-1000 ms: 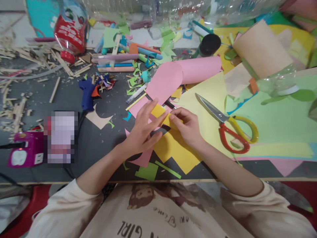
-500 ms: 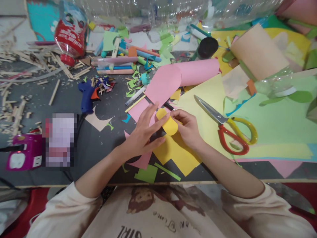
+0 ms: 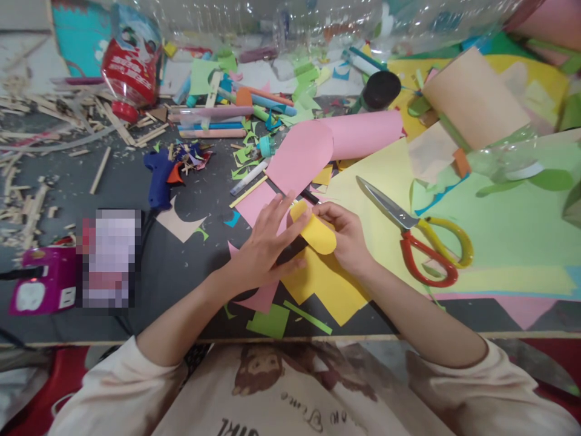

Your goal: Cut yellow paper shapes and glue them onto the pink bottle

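A small yellow paper strip with rounded ends (image 3: 320, 235) is pinched in my right hand (image 3: 347, 236), between thumb and curled fingers. My left hand (image 3: 272, 239) has its fingers spread, the index fingertip touching the strip's upper end. Beneath both hands lies a larger yellow paper sheet (image 3: 342, 297) with a notched edge. A pink rounded paper piece (image 3: 302, 154) is just beyond the fingers, overlapping a pink paper-covered roll (image 3: 367, 133). Scissors with red and yellow handles (image 3: 408, 227) rest partly open to the right of my right hand, on pale yellow and green paper.
A blue glue gun (image 3: 158, 178), a phone with a blurred screen (image 3: 112, 257) and a purple box (image 3: 43, 281) lie left. Markers (image 3: 213, 124), paper scraps and a red-labelled bottle (image 3: 131, 79) crowd the back. A beige cylinder (image 3: 474, 100) is at right.
The yellow strip has shifted slightly right and its lower rounded end shows more to the right. My left hand has moved a little right with it.
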{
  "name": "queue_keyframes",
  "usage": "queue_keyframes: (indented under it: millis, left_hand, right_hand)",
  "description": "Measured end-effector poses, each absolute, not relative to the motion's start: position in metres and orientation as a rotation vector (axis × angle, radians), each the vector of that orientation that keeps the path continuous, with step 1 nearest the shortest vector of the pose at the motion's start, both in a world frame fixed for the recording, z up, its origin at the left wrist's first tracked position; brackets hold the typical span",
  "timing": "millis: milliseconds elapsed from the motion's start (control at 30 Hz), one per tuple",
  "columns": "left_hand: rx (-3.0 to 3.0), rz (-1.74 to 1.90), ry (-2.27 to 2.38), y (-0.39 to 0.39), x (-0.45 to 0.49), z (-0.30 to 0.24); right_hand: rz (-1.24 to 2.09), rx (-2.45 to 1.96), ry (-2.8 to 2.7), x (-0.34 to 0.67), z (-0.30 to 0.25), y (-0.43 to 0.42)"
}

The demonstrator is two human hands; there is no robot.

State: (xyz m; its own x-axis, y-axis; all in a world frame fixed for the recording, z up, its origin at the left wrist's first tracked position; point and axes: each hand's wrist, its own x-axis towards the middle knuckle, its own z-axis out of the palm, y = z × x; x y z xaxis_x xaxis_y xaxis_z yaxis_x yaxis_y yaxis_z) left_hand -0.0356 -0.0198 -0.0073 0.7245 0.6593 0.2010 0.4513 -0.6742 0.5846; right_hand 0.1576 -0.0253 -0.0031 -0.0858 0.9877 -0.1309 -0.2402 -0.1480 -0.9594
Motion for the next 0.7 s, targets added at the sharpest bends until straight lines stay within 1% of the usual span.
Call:
queue_keyframes:
  millis: [300,700]
  left_hand:
    - [2.437,0.598,0.848,-0.0207,-0.0343,-0.0044]
    - [2.423,0.611,0.857,-0.0208,-0.0339,-0.002]
  right_hand:
    - [1.577,-1.064,-0.98,0.1578,-0.0027,-0.0224]
    - [1.53,-1.058,-1.072,0.1577,0.002,-0.0221]
